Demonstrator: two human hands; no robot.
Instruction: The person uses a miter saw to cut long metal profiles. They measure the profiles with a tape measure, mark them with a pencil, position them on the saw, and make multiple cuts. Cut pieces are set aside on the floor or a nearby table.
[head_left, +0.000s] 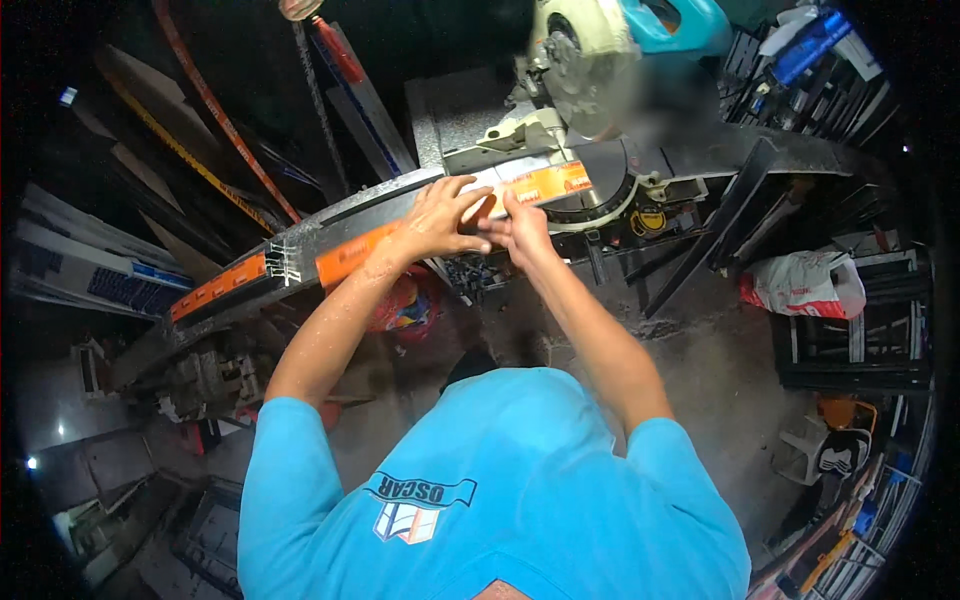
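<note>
— So, where does the orange-and-white strip (547, 184) sit against the hands?
— Just to the right of the left hand (436, 222) and above the right hand (526, 236), with its near end beside their fingertips. It rests beneath the saw (588, 75), on the worktop (352, 218) side of the person.
— How are the hands held?
— The left is spread, thumb well apart from the fingers, reaching over the line of the work. The right has its thumb raised against the strip's front edge and its fingers turned leftward; whether it pinches anything, I cannot tell.
— And its direction?
— Its long axis runs crosswise before the person, the right end a little farther away and pointing under the saw. An orange-faced length (354, 253) lies beneath the left wrist, roughly in line with it; whether they join is hidden by the hands.
</note>
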